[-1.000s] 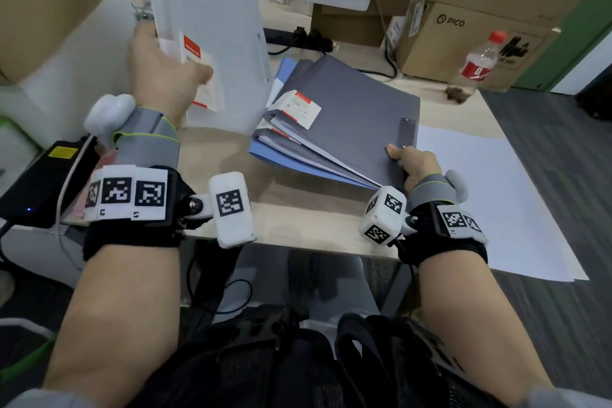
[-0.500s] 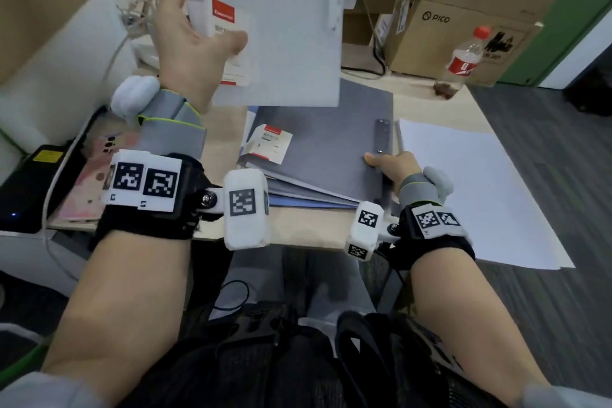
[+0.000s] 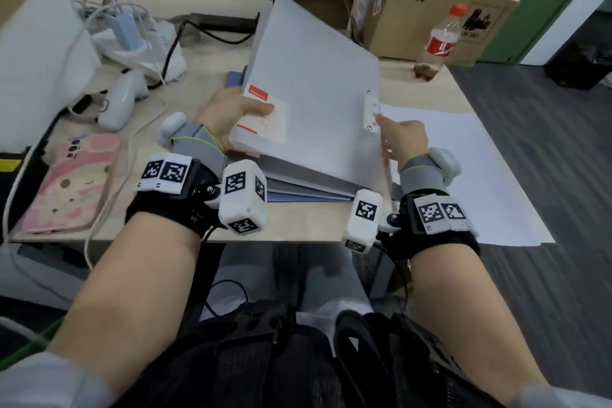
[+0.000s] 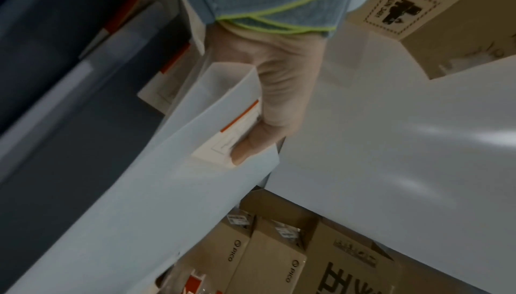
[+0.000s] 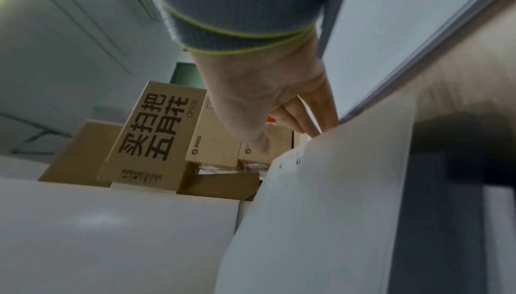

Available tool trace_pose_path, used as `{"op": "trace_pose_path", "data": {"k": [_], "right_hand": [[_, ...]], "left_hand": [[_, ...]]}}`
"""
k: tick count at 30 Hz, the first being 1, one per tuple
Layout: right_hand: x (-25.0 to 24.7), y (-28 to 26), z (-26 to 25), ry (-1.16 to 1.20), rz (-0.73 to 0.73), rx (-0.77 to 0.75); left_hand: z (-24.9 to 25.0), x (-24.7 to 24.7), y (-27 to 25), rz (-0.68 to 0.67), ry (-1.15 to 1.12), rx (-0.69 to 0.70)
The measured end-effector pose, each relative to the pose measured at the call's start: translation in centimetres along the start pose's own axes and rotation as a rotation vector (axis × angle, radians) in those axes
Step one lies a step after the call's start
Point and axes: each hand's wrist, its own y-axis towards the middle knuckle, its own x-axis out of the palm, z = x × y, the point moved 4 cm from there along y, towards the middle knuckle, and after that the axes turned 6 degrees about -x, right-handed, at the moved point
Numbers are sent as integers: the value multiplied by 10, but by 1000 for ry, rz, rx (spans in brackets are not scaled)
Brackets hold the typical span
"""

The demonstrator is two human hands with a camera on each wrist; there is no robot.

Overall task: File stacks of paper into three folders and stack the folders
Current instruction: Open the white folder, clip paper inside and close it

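Folder [image 3: 314,83], pale grey with a red label, is tilted over the folder stack [image 3: 308,185] on the desk [image 3: 198,83]. Left hand [image 3: 231,113] grips its label corner; right hand [image 3: 402,139] touches its edge, fingers straight. Paper [image 3: 470,175] lies right, boxes [image 3: 440,7] behind.

A pale grey folder [image 3: 314,103] with a red-and-white label at its nine o'clock edge tilts above a stack of grey and blue folders [image 3: 304,190]. Large white paper sheets [image 3: 470,175] lie flat at three o'clock, overhanging the bench [image 3: 159,222] edge.
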Motion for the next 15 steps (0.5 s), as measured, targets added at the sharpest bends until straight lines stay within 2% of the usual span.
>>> {"op": "trace_pose_path", "data": {"k": [3,7,9,12,15], "right_hand": [[0,2,5,-188,-62,32],[2,3,7,-292,-121,27],[4,2,6,-323,-152,24],[7,1,5,-303,-170,23],[12,0,6,-212,-163,52]], "left_hand": [[-3,1,6,2,75,-74],[3,-10,11,198,455,-56],[7,-13,11,254,638,-61],[4,-17,17,224,806,-117],[-5,-21,23,201,814,-190]]}}
